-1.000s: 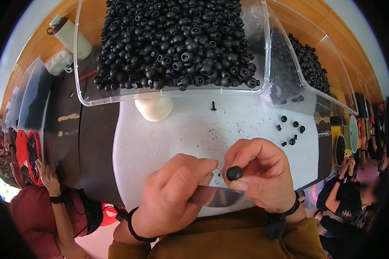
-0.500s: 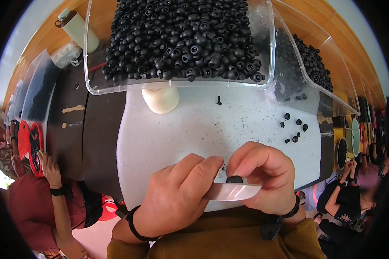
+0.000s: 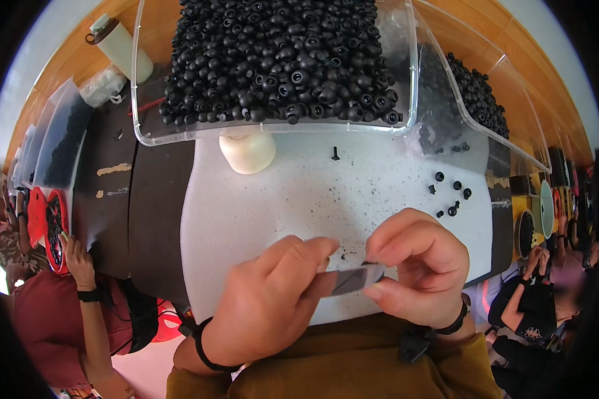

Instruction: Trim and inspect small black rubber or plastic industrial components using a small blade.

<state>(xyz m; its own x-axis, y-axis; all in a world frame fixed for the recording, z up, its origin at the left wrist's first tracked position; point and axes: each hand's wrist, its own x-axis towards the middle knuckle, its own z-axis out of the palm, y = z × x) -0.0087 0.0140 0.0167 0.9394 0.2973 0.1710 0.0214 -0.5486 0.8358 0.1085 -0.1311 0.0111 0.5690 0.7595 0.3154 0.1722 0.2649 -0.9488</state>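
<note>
In my left hand (image 3: 266,299) is a short, flat blade (image 3: 349,280), its fingers closed round the handle end. The blade points right, its face dark and reflective. My right hand (image 3: 422,269) is curled at the blade's tip, with finger and thumb on either side of it. Whatever those fingers pinch is hidden behind the blade. Both hands are over a white foam sheet (image 3: 246,213) dotted with dark crumbs. Further off on the sheet lies a small black stem-shaped piece (image 3: 335,154). Several small black round parts (image 3: 457,185) are scattered at the right.
A clear bin (image 3: 266,128) heaped with black rounded parts (image 3: 279,66) stands at the far side. Before it sits a cream rounded object (image 3: 247,153). Another clear bin (image 3: 512,143) is at right. A bottle (image 3: 121,46) stands far left. Other people work at both sides.
The blade has turned and its face has gone from bright to dark. My right hand has shifted slightly right and up. The black part seen at its fingertips is now out of sight.
</note>
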